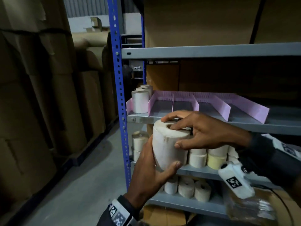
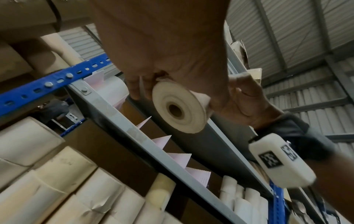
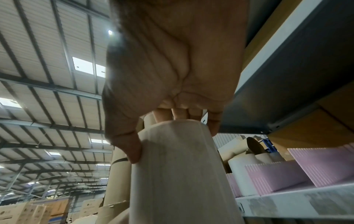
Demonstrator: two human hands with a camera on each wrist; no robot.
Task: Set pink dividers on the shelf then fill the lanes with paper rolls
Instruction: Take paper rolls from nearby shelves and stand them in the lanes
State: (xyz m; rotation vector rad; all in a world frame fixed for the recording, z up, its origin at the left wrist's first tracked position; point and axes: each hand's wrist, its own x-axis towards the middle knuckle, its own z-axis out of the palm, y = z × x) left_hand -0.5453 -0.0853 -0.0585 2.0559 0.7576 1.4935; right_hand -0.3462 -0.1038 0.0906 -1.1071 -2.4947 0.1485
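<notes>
A white paper roll [image 1: 169, 144] sits in both hands in front of the shelf [image 1: 211, 120], held upright with a slight tilt, its core hole facing up. The left hand [image 1: 151, 175] cups it from below, fingers behind it and thumb curled round its lower side; the right hand [image 1: 200, 129] grips its top, fingers spread over the end face and thumb pressed on the side wall. The left wrist view shows the roll's bottom end face [image 2: 179, 110] with the left hand's fingers wrapped round it. The right wrist view shows the right hand's thumb [image 3: 132, 150] pressing the roll's side [image 3: 178, 166]. The grey metal shelf just behind the roll carries pink dividers [image 1: 210, 103] standing on edge in a row, forming several lanes that run front to back. The leftmost lane holds a line of three white paper rolls [image 1: 140, 99] standing upright, one behind another; the other lanes visible show bare shelf surface. The rack has a blue perforated upright [image 1: 119, 95] at its left front corner. On the shelf below stand more small rolls [image 1: 206, 157], white and pale yellow, and a lower shelf holds further rolls [image 1: 187, 187]. Left of the rack, tall brown-wrapped bundles [image 1: 40, 95] line a grey concrete floor [image 1: 91, 176]. Overhead in the wrist views is a corrugated metal roof [image 3: 47, 75] with skylights.
</notes>
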